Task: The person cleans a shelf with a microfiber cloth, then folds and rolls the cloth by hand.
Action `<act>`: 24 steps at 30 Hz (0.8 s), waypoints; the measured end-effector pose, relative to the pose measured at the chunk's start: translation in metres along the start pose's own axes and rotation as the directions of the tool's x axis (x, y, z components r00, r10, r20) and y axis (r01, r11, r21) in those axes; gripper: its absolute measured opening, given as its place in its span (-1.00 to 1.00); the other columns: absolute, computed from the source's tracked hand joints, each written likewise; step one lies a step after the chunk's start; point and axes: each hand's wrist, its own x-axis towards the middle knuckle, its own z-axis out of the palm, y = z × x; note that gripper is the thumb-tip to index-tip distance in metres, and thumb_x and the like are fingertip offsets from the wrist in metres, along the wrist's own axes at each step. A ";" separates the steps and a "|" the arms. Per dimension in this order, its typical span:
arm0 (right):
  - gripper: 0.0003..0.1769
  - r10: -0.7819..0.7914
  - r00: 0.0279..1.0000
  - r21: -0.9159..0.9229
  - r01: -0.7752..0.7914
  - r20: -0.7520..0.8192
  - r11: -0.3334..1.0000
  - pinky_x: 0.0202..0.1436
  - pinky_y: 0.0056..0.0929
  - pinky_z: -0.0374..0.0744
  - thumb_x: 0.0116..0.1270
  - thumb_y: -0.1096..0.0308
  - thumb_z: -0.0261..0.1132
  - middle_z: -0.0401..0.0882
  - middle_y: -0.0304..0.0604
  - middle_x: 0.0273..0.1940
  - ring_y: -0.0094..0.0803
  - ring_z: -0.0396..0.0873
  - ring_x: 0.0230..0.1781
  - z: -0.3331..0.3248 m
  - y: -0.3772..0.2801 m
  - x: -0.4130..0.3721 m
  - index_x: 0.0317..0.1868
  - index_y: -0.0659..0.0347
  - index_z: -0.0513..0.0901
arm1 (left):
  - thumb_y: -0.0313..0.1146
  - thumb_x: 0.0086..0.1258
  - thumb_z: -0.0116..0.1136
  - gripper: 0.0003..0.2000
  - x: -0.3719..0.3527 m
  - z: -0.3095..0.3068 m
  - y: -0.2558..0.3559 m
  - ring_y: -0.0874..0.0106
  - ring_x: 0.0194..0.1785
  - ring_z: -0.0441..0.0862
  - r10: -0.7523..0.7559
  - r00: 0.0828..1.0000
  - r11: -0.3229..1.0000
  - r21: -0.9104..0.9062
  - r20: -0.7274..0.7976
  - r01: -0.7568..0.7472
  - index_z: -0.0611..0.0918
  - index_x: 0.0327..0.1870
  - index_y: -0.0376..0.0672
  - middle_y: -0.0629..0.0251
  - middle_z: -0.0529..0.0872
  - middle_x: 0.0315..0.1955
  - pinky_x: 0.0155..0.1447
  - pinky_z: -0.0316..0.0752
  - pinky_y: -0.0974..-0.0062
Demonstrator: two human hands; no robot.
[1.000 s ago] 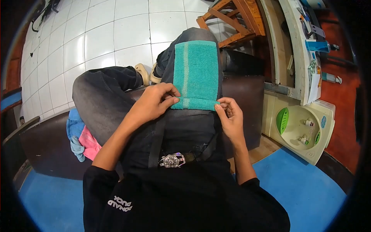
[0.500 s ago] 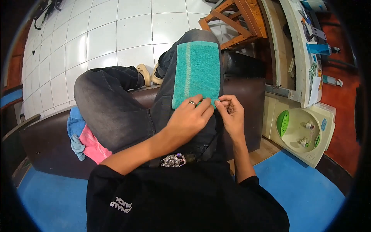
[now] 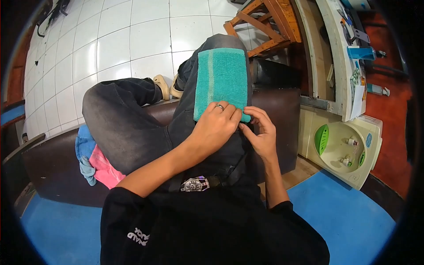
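The folded teal terry towel (image 3: 221, 79) lies on the person's dark-trousered thigh (image 3: 183, 123) in the upper centre of the frame, its long axis running straight up and away from the body. Both hands meet at its near short edge. The left hand (image 3: 216, 128) lies flat with fingers extended on the cloth, and the right hand (image 3: 261, 132) pinches the near right corner. A heap of pink and blue cloths (image 3: 95, 161) sits lower left on the dark brown couch (image 3: 53, 163).
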 end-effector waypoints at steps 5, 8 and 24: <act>-0.62 0.022 0.999 0.003 -0.022 0.029 1.000 -0.04 -0.55 0.45 0.12 0.61 0.46 0.62 -0.16 -0.05 -0.49 0.52 -0.12 -0.006 0.006 -0.009 -0.01 0.30 0.69 | -0.54 0.17 0.19 -0.72 -0.001 -0.010 -0.003 0.14 -0.11 0.62 -0.088 0.981 0.986 -0.126 0.175 0.111 0.63 -0.06 -0.27 0.11 0.68 -0.23 -0.08 0.49 0.22; -0.65 0.036 0.999 0.033 -0.036 -0.005 0.999 -0.06 -0.58 0.45 0.15 0.62 0.44 0.61 -0.19 -0.13 -0.53 0.50 -0.16 0.001 0.007 -0.017 -0.01 0.32 0.69 | -0.53 0.19 0.19 -0.71 -0.004 -0.010 -0.006 0.09 -0.16 0.62 -0.093 0.985 0.945 -0.297 0.147 0.134 0.63 -0.03 -0.26 0.11 0.69 -0.27 -0.10 0.49 0.20; -0.73 0.235 0.959 0.318 -0.174 -0.162 0.932 -0.33 -0.70 0.35 0.33 0.55 0.36 0.51 -0.40 -0.40 -0.76 0.34 -0.40 0.027 0.006 -0.005 0.01 0.30 0.54 | -0.48 0.11 0.18 -0.64 -0.011 -0.004 0.013 0.24 0.04 0.57 0.000 0.991 0.993 0.114 -0.130 0.015 0.62 -0.01 -0.34 0.15 0.61 -0.08 0.14 0.48 0.31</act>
